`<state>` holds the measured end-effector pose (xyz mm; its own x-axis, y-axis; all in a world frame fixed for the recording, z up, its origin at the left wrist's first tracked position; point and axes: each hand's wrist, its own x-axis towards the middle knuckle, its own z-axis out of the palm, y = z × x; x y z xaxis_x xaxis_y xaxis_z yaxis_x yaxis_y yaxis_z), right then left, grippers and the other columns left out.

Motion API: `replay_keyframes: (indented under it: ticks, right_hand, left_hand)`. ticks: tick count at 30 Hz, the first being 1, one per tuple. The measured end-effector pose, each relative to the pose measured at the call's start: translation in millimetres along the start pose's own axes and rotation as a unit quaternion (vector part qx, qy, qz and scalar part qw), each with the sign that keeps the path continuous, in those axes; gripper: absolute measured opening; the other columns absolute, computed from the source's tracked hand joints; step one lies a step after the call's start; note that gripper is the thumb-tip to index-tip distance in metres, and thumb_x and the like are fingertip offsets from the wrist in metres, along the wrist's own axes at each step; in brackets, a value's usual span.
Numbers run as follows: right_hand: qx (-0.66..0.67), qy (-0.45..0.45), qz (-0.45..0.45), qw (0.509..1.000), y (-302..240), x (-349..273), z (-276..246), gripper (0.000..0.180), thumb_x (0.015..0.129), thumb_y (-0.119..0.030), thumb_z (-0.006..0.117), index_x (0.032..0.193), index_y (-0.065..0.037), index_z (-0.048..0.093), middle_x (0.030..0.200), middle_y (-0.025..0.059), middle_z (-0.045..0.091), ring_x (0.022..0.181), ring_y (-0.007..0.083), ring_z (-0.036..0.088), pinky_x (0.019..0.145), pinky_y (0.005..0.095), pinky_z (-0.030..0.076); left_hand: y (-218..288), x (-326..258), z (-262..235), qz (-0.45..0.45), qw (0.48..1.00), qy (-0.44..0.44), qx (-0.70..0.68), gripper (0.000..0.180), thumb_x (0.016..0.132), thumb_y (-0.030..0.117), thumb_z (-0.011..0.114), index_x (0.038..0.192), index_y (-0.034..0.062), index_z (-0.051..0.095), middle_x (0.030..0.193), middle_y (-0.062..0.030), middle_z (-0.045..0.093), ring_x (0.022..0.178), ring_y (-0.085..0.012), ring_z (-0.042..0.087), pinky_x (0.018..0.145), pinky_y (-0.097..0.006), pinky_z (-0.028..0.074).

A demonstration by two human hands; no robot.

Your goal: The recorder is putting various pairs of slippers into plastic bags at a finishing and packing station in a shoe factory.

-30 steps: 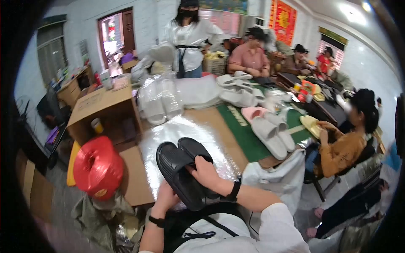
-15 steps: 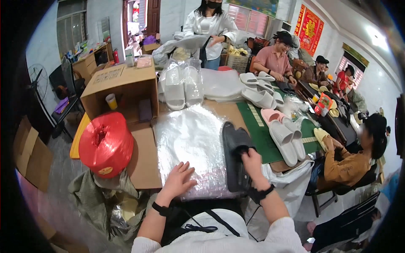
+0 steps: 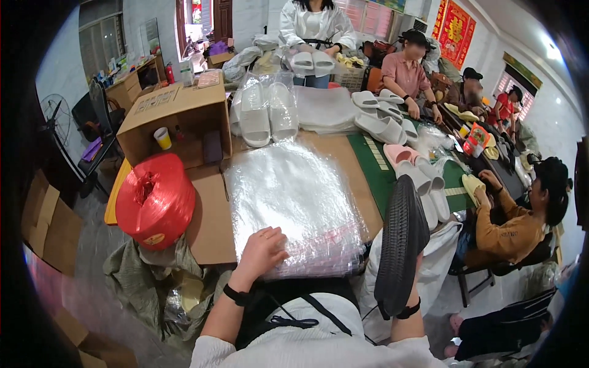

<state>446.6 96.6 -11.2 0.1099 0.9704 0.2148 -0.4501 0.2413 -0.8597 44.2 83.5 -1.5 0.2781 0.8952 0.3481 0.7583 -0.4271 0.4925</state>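
Observation:
A black slipper point(image 3: 402, 245) is raised off the table at the right, its ribbed sole facing me. My right hand point(image 3: 419, 267) grips it from behind; the slipper hides most of the fingers. My left hand point(image 3: 264, 250) rests with fingers stretched out on the near edge of a stack of clear plastic bags point(image 3: 291, 202), holding nothing. Beyond the stack, a pair of pale grey slippers point(image 3: 254, 116) stands in a clear bag. More grey slippers point(image 3: 380, 129) and a pink pair point(image 3: 402, 156) lie on a green mat point(image 3: 371, 184).
A big red twine roll point(image 3: 153, 202) sits at the left before an open cardboard box point(image 3: 175, 101) holding a yellow cup point(image 3: 162, 138). Across the table a person in white point(image 3: 316, 30) holds bagged slippers. Another person, in a brown top point(image 3: 506, 230), handles a yellow slipper point(image 3: 472, 187) at right.
My right hand has lifted the black slipper off the bags, moved it right and tipped its sole toward me. My left hand has shifted slightly. The person opposite now holds bagged slippers.

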Motion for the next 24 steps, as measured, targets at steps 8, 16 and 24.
replay_keyframes:
  ticks: [8,16,24]
  right_hand:
    - [-0.069,0.014,-0.013,0.997,1,-5,15,0.027,0.092,-0.012,0.057,0.110,0.006,0.065,0.100,0.0083,0.071,0.084,0.0136,0.067,0.075,0.0264,0.054]
    - [-0.149,-0.001,-0.002,0.989,-1,-7,27,0.026,0.095,-0.011,0.060,0.115,0.006,0.063,0.107,0.0079,0.070,0.094,0.0135,0.065,0.083,0.0265,0.051]
    - [-0.215,-0.039,-0.058,0.974,-18,-15,58,0.026,0.096,-0.007,0.058,0.118,0.007,0.061,0.112,0.0089,0.068,0.101,0.0154,0.063,0.089,0.0304,0.049]
  left_hand:
    - [12,1,4,0.036,0.999,-0.034,-0.018,0.050,0.074,0.026,0.081,0.118,0.0077,0.066,0.131,-0.0163,0.061,0.124,-0.0365,0.054,0.105,-0.045,0.044]
    - [8,-6,4,0.007,0.999,0.002,0.044,0.035,0.076,0.023,0.079,0.108,0.0122,0.070,0.125,-0.0108,0.066,0.117,-0.0334,0.059,0.099,-0.044,0.047]
    - [8,-1,15,-0.010,0.996,0.079,0.040,0.015,0.083,0.017,0.074,0.095,0.0075,0.074,0.110,-0.0075,0.071,0.100,-0.0298,0.066,0.085,-0.038,0.054]
